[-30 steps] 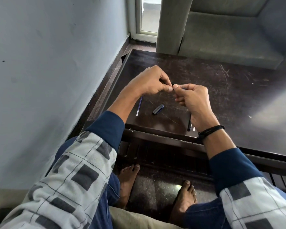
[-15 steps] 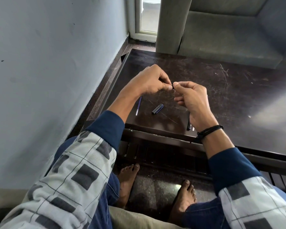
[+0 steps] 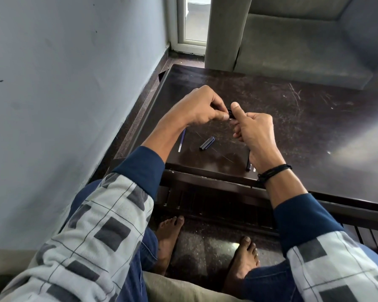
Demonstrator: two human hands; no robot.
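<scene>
Above the dark wooden table [image 3: 303, 127], my left hand [image 3: 200, 107] and my right hand [image 3: 254, 134] meet at a small dark pen part [image 3: 231, 112]. Both pinch it between thumb and fingertips, and most of it is hidden by the fingers. My right hand also grips a dark pen barrel whose lower end [image 3: 248, 165] sticks out below the wrist. A dark pen cap [image 3: 207, 143] lies on the table under the hands. Left of it lies a thin blue refill [image 3: 181, 140].
A blue-grey wall [image 3: 63, 94] runs close along the left of the table. A grey sofa [image 3: 303, 40] stands behind it. My bare feet [image 3: 168, 240] rest on the dark floor under the table's front edge.
My right thumb has risen and now stands up against the small part. Both hands stay together over the same spot; the cap and refill have not moved.
</scene>
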